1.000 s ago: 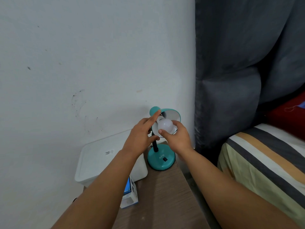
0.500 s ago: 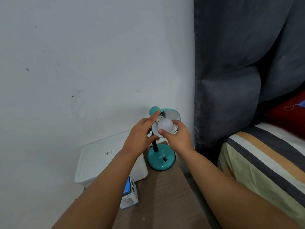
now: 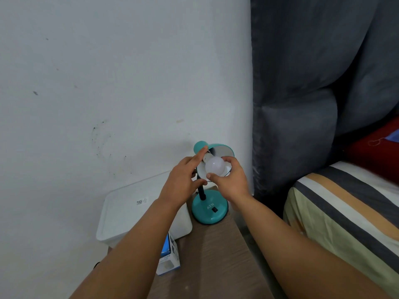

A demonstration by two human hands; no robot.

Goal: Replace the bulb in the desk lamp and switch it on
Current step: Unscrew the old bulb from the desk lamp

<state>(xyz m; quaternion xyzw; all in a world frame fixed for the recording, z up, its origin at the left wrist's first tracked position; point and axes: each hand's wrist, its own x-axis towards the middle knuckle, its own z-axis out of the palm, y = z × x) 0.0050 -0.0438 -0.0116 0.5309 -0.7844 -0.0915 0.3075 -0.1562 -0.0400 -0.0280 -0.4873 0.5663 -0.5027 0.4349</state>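
Note:
A small teal desk lamp stands on a wooden table, its round base [image 3: 209,210] carrying a black rocker switch [image 3: 214,209]. The shade [image 3: 224,148] tilts toward me with a white inside. A white bulb [image 3: 214,166] sits in the shade's mouth, its neck toward the socket. My right hand [image 3: 228,181] grips the bulb between thumb and fingers. My left hand [image 3: 183,180] rests on the shade's left rim, index finger stretched up along it, thumb under the lower edge. The bulb is dark.
A white lidded plastic bin [image 3: 129,214] stands left of the lamp against the wall. A blue and white bulb carton [image 3: 169,255] lies under my left forearm. The wooden table [image 3: 216,255] has its right edge beside a striped bed [image 3: 345,212]. A grey curtain [image 3: 313,83] hangs behind.
Nearly nothing differs: both hands stay on the shade and bulb, and my right fingers have shifted slightly around the bulb.

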